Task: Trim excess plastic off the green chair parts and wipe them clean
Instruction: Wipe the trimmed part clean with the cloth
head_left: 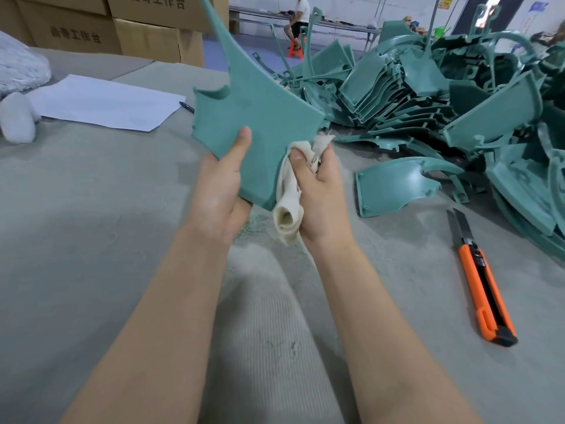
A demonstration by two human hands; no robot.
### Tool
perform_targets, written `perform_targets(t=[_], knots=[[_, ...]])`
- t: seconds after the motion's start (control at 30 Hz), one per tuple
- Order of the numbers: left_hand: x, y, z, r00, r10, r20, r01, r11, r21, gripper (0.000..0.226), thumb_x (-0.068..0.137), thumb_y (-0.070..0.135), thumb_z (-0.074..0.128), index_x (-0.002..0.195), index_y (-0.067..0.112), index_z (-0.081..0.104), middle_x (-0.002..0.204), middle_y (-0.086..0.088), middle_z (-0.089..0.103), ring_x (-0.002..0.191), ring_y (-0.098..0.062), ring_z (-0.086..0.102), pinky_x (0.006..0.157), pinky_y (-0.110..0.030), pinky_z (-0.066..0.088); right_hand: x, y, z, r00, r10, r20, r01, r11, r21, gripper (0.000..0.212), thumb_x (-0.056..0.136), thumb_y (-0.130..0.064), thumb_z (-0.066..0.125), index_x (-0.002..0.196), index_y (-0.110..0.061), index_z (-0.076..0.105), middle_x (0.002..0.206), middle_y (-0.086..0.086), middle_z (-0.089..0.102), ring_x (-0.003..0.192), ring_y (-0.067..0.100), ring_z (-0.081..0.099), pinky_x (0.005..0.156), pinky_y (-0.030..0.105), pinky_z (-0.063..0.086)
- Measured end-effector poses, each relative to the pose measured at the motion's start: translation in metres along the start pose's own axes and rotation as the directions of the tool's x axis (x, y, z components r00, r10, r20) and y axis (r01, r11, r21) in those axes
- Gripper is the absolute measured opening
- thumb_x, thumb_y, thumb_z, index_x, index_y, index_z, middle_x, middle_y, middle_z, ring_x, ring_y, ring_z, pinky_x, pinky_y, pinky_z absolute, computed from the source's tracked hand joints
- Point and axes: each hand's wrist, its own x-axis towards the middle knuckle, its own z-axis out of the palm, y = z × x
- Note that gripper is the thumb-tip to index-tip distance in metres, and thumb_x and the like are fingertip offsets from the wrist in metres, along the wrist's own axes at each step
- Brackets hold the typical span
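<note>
- The left hand grips a green chair part by its lower edge, with the thumb laid flat on the near face and the fingers hidden behind it.
- The part is held up above the grey table, tilted, and its long thin arm rises out of the top of the view.
- The right hand is clenched round a bunched cream cloth, with the thumb pressing the cloth from the front.
- The cloth sits against the lower right edge of the part and seems to touch it, though the folds hide the exact contact.
- A loose end of the cloth hangs down between the two wrists.
- A big pile of green parts fills the right side of the table, well apart from the hands.
- One single green part lies flat just in front of the pile.
- An orange box cutter lies on the table to the right of the right forearm, blade out and pointing away.
- A white sheet of paper lies at the far left with a pen at its right corner.
- Cardboard boxes stand behind the paper.
- A person sits on an orange stool in the background.
</note>
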Motion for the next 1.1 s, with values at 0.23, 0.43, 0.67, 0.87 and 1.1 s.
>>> perform_targets(t=[0.23, 0.43, 0.67, 0.87, 1.1], knots=[[-0.002, -0.010, 0.006, 0.969, -0.197, 0.150, 0.177, 0.974, 0.139, 0.020, 0.097, 0.016, 0.054, 0.113, 0.009, 0.063, 0.096, -0.001, 0.074, 0.085, -0.015, 0.072, 0.072, -0.028, 0.059, 0.012, 0.004, -0.017, 0.944, 0.152, -0.294, -0.109, 0.982, 0.157, 0.020, 0.098, -0.018, 0.054, 0.079, -0.016, 0.049, 0.068, -0.003, 0.053, 0.045, -0.004, 0.053, 0.048, 0.014, 0.044], [-0.003, -0.015, 0.008, 0.959, -0.189, 0.212, 0.151, 0.972, 0.181, 0.014, 0.096, 0.010, 0.053, 0.104, 0.011, 0.064, 0.088, 0.002, 0.075, 0.082, -0.012, 0.072, 0.066, -0.025, 0.058, 0.022, 0.006, -0.031, 0.916, 0.186, -0.355, -0.146, 0.980, 0.136, 0.025, 0.100, -0.028, 0.051, 0.081, -0.012, 0.053, 0.079, 0.007, 0.062, 0.075, 0.023, 0.063, 0.073, 0.033, 0.054], [-0.003, -0.008, -0.004, 0.950, -0.228, 0.211, 0.185, 0.961, 0.205, 0.012, 0.095, 0.014, 0.057, 0.103, 0.016, 0.066, 0.094, 0.004, 0.076, 0.087, -0.011, 0.072, 0.067, -0.024, 0.058, 0.026, 0.009, -0.046, 0.883, 0.275, -0.380, -0.208, 0.956, 0.207, 0.039, 0.099, -0.039, 0.048, 0.066, -0.019, 0.046, 0.058, -0.004, 0.051, 0.060, 0.016, 0.048, 0.068, 0.029, 0.041], [-0.004, -0.011, -0.007, 0.930, -0.302, 0.211, 0.205, 0.900, 0.385, 0.010, 0.093, 0.013, 0.059, 0.097, 0.017, 0.067, 0.086, 0.006, 0.075, 0.079, -0.010, 0.072, 0.068, -0.024, 0.058, 0.032, 0.000, -0.065, 0.881, 0.200, -0.429, -0.157, 0.978, 0.134, 0.022, 0.098, -0.026, 0.052, 0.078, -0.017, 0.053, 0.068, -0.003, 0.056, 0.059, 0.012, 0.054, 0.059, 0.027, 0.045], [-0.005, -0.004, -0.014, 0.893, -0.346, 0.289, 0.180, 0.861, 0.476, 0.012, 0.091, 0.011, 0.059, 0.098, 0.016, 0.067, 0.087, 0.005, 0.075, 0.076, -0.011, 0.071, 0.071, -0.024, 0.059, 0.026, 0.005, -0.057, 0.999, 0.034, -0.022, -0.040, 0.887, -0.460, 0.037, 0.102, -0.034, 0.044, 0.083, -0.004, 0.056, 0.085, 0.013, 0.062, 0.082, 0.030, 0.061, 0.079, 0.042, 0.050]])
